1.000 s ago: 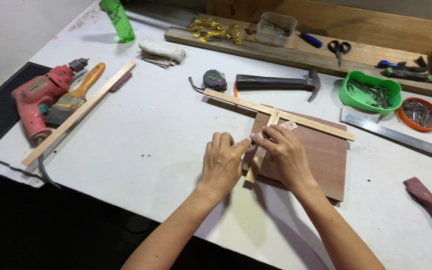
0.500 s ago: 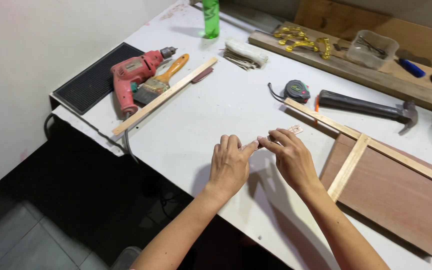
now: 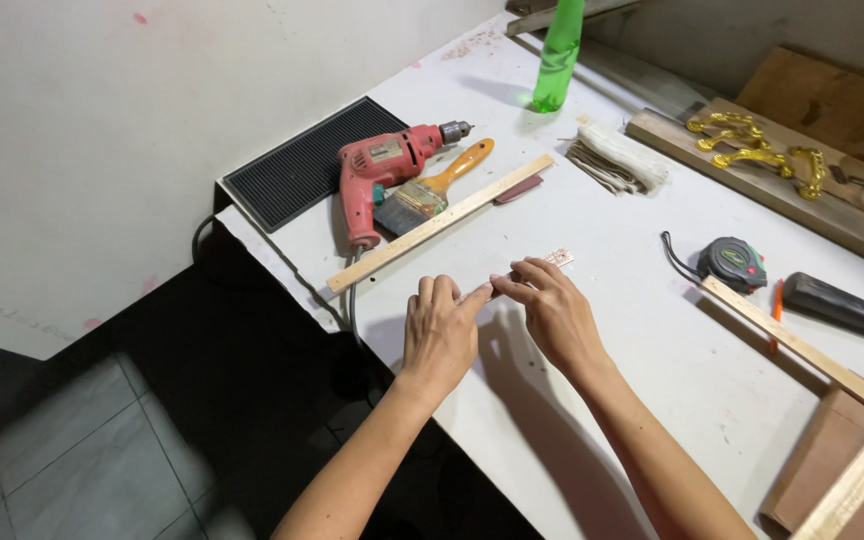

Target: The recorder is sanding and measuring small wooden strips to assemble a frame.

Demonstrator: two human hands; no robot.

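Observation:
My left hand (image 3: 439,330) and my right hand (image 3: 552,312) meet fingertip to fingertip over the white table (image 3: 612,240), near its left edge. Between them they pinch a small, thin pale strip (image 3: 555,258) whose far end pokes out beyond my right fingers. Most of the strip is hidden by the fingers. A long wooden slat (image 3: 442,222) lies just beyond my hands, slanting across the table.
A red power drill (image 3: 377,170), a paintbrush (image 3: 432,190) and a black ribbed mat (image 3: 302,165) sit at the far left. A green bottle (image 3: 557,60), folded cloth (image 3: 617,160), tape measure (image 3: 737,262), hammer handle (image 3: 847,310) and slats on plywood (image 3: 852,470) lie behind and right.
My hands have moved left, off the plywood board and its slats toward the table's left edge, still pinching the small strip. The view has swung left with them.

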